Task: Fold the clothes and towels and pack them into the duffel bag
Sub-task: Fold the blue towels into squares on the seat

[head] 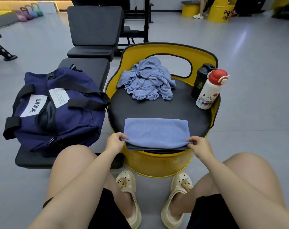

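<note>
The left hand (114, 142) pinches the near-left corner of a flat, folded, soft blue terry towel (157, 132), thumb on top and fingers curled under the edge. The right hand (199, 146) pinches the near-right corner the same way. Both hands hold the near edge just above the front lip of the seat.

The towel lies on the near part of the round black padded seat (181, 106) of a yellow barrel-shaped metal chair (157, 164). It is a neat rectangle with its long axis running left to right; its short sides point near and far, and the near edge hangs slightly over the seat's front. A darker layer shows beneath that edge, though what it is cannot be told.

Farther back on the same seat sits a crumpled heap of light blue cloth (147, 80), unfolded. On the far right of the seat stand a white drinking bottle with a red cap (210, 90) and, touching it behind, a black shaker bottle (200, 80).

To the left, just beside the chair, a navy fabric duffel bag with black straps (57, 109) rests on a black padded gym bench (33, 159), its zip partly open toward the near side.

Judging by this, the task looks early: one towel is folded at least once and may take another fold, nothing visible is packed, and the crumpled heap remains to be folded.
</note>
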### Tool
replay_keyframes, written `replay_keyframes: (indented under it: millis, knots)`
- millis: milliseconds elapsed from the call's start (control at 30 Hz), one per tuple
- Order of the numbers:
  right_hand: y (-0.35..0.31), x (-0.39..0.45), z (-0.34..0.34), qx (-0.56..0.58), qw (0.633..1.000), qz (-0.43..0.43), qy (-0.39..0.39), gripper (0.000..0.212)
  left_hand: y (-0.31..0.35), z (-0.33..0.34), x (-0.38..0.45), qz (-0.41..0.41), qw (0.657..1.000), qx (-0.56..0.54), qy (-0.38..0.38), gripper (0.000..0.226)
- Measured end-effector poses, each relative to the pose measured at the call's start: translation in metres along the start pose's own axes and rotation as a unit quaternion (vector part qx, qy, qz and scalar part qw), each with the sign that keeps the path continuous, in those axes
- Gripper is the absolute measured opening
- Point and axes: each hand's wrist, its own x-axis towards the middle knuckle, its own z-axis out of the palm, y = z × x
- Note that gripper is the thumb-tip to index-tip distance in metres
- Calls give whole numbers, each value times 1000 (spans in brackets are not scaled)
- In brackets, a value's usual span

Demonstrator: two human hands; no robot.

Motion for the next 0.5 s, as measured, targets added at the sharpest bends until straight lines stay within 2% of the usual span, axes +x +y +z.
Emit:
replay_keyframes:
  millis: [100,167,233,333,433,500]
  knots:
    - [-1,-2,5,-17,1000,-4,-20,31,0,5,-1,-3,999,20,-34,25]
    - [-2,-3,6,-1,1000,-1,-16,31,2,8,0,-17,999,15,-44,26]
    - [-3,0,7,11,1000,-4,8,26,4,10,1,-33,999,0,-28,25]
    - [-2,10,11,-29,997,-41,63,24,8,12,9,-24,999,-16,21,20]
    - [-5,20,24,-83,991,-91,62,31,13,13,19,-63,997,-35,18,37]
    - [-10,25,34,-138,983,-118,23,41,15,15,27,-106,993,-42,8,45]
